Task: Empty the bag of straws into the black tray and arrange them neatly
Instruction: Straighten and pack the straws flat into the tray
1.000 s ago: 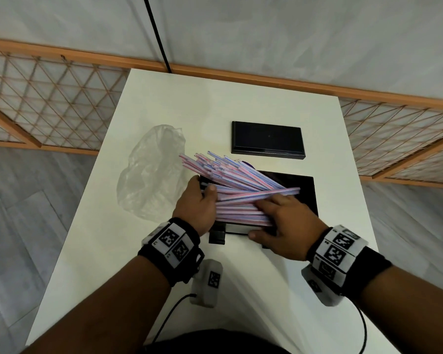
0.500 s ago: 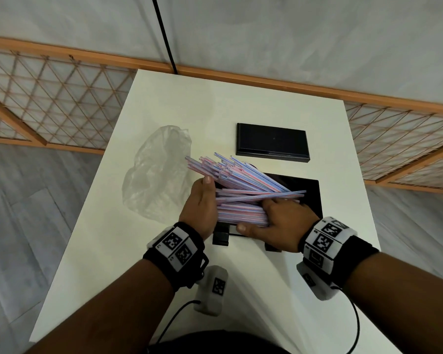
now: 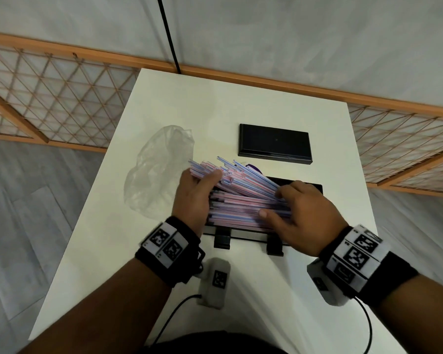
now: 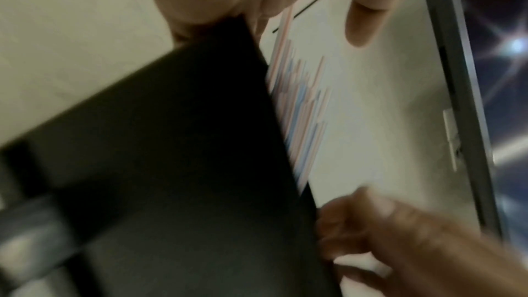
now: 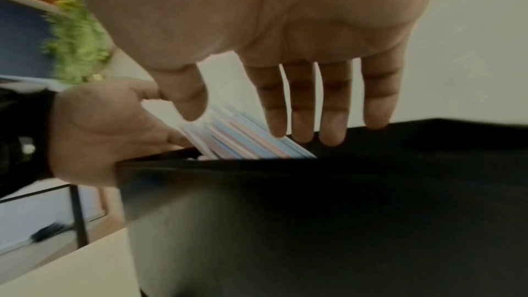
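Pink and blue striped straws lie in a loose, fanned heap on the black tray, their far ends angled up to the left. My left hand presses its palm and thumb against their left ends. My right hand rests straight fingers on the right ends, thumb on the near straws. In the right wrist view those fingers touch the straws above the tray wall. The blurred left wrist view shows straws beside the tray. The emptied clear bag lies to the left.
A flat black lid-like box lies on the white table behind the tray. A wooden lattice fence runs behind the table. The table's right edge is close to the tray.
My right hand has shifted up from the near bundle onto the right ends of the fanned straws. My left thumb has slid farther along the left ends. The fan is tighter.
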Motion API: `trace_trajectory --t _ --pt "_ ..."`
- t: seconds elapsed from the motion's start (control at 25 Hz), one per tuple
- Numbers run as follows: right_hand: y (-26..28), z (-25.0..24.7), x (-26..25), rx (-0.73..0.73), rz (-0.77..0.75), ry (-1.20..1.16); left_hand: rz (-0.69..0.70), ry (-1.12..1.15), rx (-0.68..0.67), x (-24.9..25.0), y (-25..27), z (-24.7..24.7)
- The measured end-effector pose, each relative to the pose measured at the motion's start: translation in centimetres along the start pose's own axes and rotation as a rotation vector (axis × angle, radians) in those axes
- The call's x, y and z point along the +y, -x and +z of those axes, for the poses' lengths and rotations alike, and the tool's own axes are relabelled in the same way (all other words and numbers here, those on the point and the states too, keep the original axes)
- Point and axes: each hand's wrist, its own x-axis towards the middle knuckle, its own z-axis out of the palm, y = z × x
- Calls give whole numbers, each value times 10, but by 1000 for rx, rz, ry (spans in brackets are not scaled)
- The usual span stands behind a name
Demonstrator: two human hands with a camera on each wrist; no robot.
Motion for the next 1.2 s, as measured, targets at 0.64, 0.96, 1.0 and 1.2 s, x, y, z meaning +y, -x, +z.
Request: trace_trajectory --t 0.64,0.96,1.0,1.2 --pt "-31 30 -24 75 78 -125 205 -189 87 21 6 35" --pt "-33 22 -44 79 42 -131 292 -145 109 32 14 35" --pt "-32 19 -46 66 25 -130 251 -89 100 34 15 34" --pt "-30 21 -49 20 34 -113 337 -470 49 24 9 21"
